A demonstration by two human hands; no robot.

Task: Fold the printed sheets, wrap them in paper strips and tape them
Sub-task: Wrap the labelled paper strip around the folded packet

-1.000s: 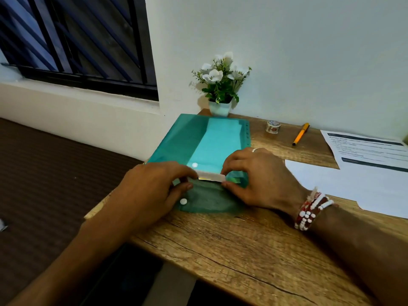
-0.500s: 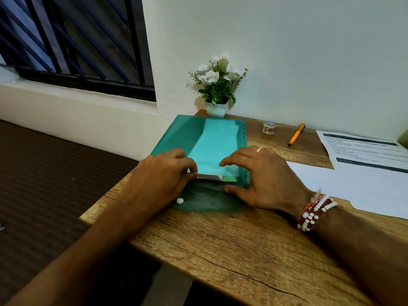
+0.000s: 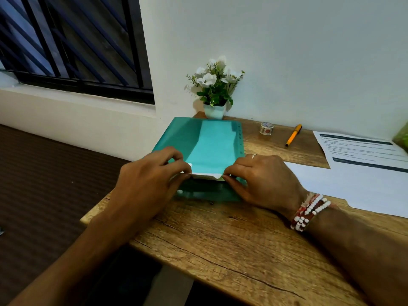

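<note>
Centre of frame: translucent teal plastic folder (image 3: 176, 133) lying flat on the brown wood-grain table (image 3: 220, 239), far edge close to the wall; stack of white paper sheets (image 3: 206, 175) partly inside the folder, seen as a paler band through the cover, near edge protruding at the folder's open mouth; left hand (image 3: 152, 180), left of centre, fingers curled, thumb and forefinger pinching the left corner of that protruding edge; right hand (image 3: 262, 180), right of centre, likewise curled and pinching the right corner, silver ring (image 3: 254, 156) on one finger, red-and-white beaded bracelets (image 3: 309, 210) at the wrist; dark folder flap with white snap stud (image 3: 180, 191) beneath the hands. Upper centre: small white pot of white flowers (image 3: 215, 85) against the wall, just behind the folder; to its right, small roll of patterned tape (image 3: 267, 128), then orange pen (image 3: 293, 135), apart from each other; right edge: printed sheet with dark header bars (image 3: 357, 149) adjoining a blank white sheet (image 3: 331, 184); upper left: dark barred window (image 3: 66, 40).
</note>
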